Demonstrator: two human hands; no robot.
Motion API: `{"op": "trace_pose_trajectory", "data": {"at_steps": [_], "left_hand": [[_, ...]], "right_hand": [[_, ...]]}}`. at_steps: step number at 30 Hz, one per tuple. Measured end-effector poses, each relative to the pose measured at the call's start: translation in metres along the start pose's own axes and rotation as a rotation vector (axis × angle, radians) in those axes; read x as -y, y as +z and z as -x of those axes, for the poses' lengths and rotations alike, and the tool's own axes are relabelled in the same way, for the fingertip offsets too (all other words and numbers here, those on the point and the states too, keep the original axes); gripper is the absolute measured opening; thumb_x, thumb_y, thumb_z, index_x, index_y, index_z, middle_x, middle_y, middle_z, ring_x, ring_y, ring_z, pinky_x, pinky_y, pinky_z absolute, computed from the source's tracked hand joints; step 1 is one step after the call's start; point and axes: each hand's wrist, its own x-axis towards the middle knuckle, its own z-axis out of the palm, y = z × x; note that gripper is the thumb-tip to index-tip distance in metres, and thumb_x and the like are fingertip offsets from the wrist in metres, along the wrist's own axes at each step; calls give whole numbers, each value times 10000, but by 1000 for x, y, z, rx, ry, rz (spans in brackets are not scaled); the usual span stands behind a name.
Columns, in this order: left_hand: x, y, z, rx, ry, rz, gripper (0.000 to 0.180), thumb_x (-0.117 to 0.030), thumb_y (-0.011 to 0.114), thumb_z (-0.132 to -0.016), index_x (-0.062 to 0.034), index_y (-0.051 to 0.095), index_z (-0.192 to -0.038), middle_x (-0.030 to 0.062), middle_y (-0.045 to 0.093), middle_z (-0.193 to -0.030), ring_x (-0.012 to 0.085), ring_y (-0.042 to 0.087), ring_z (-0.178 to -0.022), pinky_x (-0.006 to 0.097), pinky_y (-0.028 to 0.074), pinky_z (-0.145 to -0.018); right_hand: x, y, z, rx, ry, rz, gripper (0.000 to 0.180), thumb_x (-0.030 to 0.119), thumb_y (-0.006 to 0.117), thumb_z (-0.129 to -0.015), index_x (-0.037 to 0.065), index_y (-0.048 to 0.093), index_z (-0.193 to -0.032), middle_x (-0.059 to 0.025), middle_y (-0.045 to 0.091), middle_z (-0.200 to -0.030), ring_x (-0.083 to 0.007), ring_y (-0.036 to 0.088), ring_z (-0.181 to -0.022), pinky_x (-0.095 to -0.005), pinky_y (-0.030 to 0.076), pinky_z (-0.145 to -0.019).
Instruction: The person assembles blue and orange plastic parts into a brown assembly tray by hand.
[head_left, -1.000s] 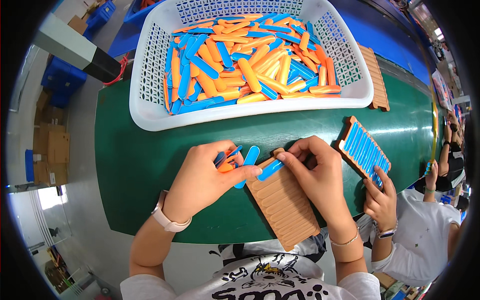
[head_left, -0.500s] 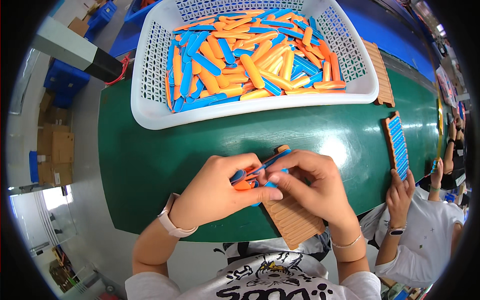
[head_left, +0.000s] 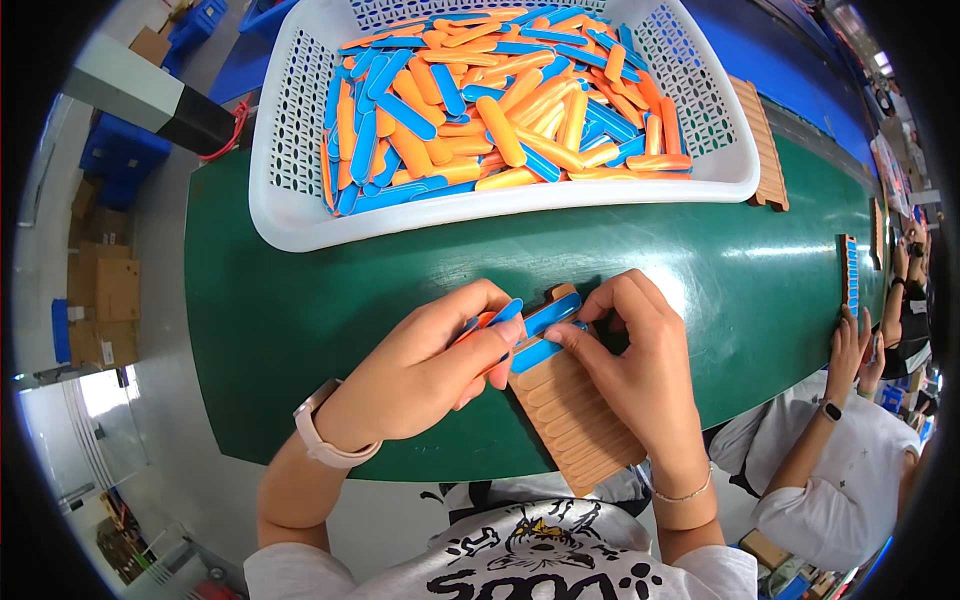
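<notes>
A brown grooved tray (head_left: 580, 425) lies at a slant near the front edge of the green table, under my hands. Blue round-ended strips rest across its far end: one upper strip (head_left: 553, 313) and one lower strip (head_left: 537, 355). My left hand (head_left: 410, 365) is closed around a few blue-and-orange strips (head_left: 506, 312), just left of the tray; their number is partly hidden by the fingers. At the tray's right side, my right hand (head_left: 645, 365) pinches the right end of the lower blue strip with thumb and fingers.
A white perforated basket (head_left: 500, 212) full of blue and orange strips stands beyond my hands. Another brown tray (head_left: 760, 150) lies at its right. Farther right, a co-worker's hand (head_left: 848, 350) is at a tray with blue strips (head_left: 851, 270). A post (head_left: 160, 100) stands at left.
My hands have moved apart, and two blue strips now show clearly across the tray's far end. The co-worker's tray and hand have shifted right, farther from me.
</notes>
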Motion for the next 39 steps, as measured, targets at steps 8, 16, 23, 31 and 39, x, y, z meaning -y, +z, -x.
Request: {"op": "trace_pose_trajectory", "data": {"at_steps": [8,16,23,31,39], "left_hand": [[-4,2,4,17,8,-20,99,-128,487,-937,-31,498,-953,49,539,-706,32,381,-484,189,305,-431],[-8,-4,6,-36,21,44,98,-126,492,-926,-29,490,-935,57,535,-698,40,391,-476,192,304,-415],[-10,-14,6,-89,64,50,107,-138,488,-909,-33,490,-930,63,533,-673,52,399,-458,198,312,-401],[-10,-13,12,-82,83,79,128,-158,498,-930,-31,497,-941,45,535,-678,33,398,-467,184,312,-409],[-9,-13,13,-70,114,54,113,-146,489,-933,-33,499,-943,33,532,-678,26,389,-471,187,306,-415]], "right_hand": [[-3,-6,-4,-13,4,-81,289,181,774,-738,7,589,-876,-114,574,-823,-271,548,-749,-356,456,-662],[1,-3,-14,-2,-19,-120,256,123,722,-777,9,624,-985,-125,585,-932,-295,556,-886,-365,463,-745],[2,0,-58,89,-357,66,265,66,707,-739,19,642,-991,-140,606,-1049,-336,554,-983,-398,454,-859],[-2,-2,-70,408,-627,75,184,88,733,-697,45,671,-866,-108,621,-999,-306,554,-971,-383,439,-874],[13,-8,-75,536,-82,49,169,118,745,-723,27,641,-820,-119,586,-840,-301,551,-889,-388,453,-778]]}}
